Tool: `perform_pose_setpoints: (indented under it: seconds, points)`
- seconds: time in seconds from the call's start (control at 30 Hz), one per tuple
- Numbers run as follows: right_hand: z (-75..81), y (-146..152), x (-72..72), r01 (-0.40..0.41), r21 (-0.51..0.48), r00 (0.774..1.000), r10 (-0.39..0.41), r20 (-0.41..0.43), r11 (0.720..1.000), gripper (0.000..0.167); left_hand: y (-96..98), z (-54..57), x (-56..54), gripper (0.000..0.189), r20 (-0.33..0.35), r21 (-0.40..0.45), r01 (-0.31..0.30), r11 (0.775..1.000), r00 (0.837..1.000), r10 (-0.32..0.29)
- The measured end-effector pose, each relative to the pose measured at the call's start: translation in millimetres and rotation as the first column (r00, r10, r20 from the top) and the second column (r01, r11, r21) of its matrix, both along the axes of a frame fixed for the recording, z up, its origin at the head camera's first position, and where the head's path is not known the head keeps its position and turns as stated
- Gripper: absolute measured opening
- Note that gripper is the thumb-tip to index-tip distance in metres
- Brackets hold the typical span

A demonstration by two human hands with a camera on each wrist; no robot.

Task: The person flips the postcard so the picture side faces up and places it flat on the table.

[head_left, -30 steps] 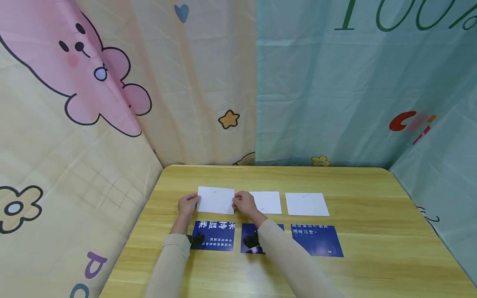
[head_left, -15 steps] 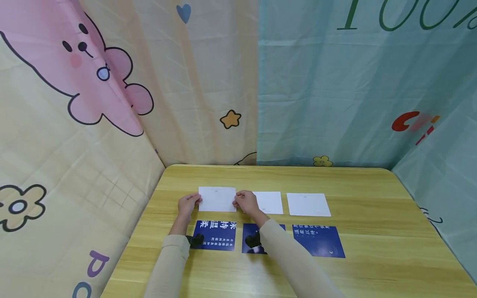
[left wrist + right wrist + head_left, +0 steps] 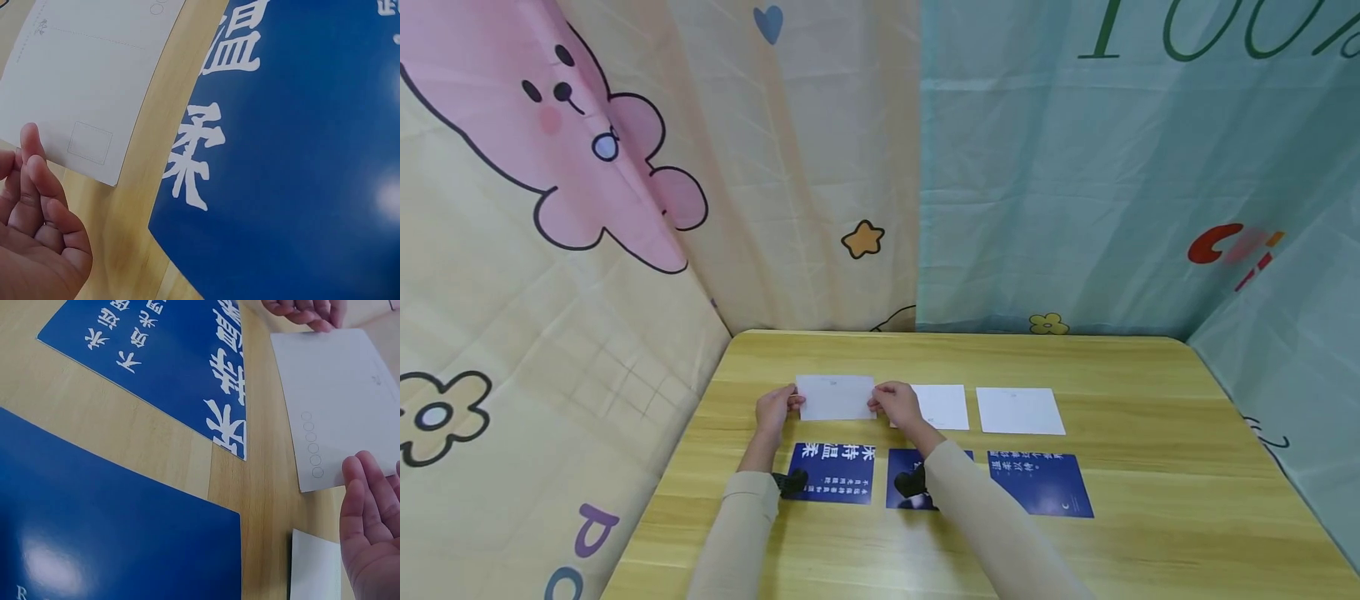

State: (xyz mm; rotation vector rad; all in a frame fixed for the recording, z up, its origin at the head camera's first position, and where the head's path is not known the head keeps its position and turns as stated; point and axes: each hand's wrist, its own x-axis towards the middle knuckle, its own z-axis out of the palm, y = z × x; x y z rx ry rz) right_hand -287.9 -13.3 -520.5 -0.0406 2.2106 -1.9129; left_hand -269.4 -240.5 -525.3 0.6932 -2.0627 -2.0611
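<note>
A white postcard (image 3: 837,398) with faint printed lines is held between both hands at the back left of the table. My left hand (image 3: 772,412) pinches its left short edge between thumb and fingers. At the opposite edge, my right hand (image 3: 898,406) pinches it the same way. The right wrist view shows the postcard (image 3: 337,394) tilted, its near long edge raised off the wood. In the left wrist view its underside corner hangs over the table beside the fingers (image 3: 47,178). Directly in front lies a blue card (image 3: 838,475) with white characters.
Two more white cards lie in the back row: the middle one (image 3: 946,407), partly behind my right hand, and the right one (image 3: 1020,411). In the front row, a second blue card (image 3: 901,467) is partly under my right sleeve; a third (image 3: 1047,492) lies right of it.
The postcard's near edge has come up a little, so it looks shallower in the head view. Both hands keep their grip with only small finger shifts. The other cards stay put.
</note>
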Motion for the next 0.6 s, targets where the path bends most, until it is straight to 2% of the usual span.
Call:
perform_pose_setpoints:
  seconds: [0.23,0.37,0.6]
  points:
    - [4.3,4.0,-0.7,0.005,-0.046,1.000,-0.004,0.017,0.999,0.026,1.6,4.8,0.0,0.027,0.013,-0.025,0.001,1.000,1.000,-0.001]
    - [3.1,4.7,-1.8,-0.003,-0.056,1.000,0.004,0.017,0.998,0.026,1.6,7.2,1.8,0.027,0.002,-0.047,0.028,0.998,1.000,-0.028]
    - [-2.0,5.2,-1.6,-0.005,-0.125,1.000,0.007,0.012,0.992,0.026,0.5,9.0,2.9,0.027,0.016,-0.081,0.038,0.996,0.999,-0.037]
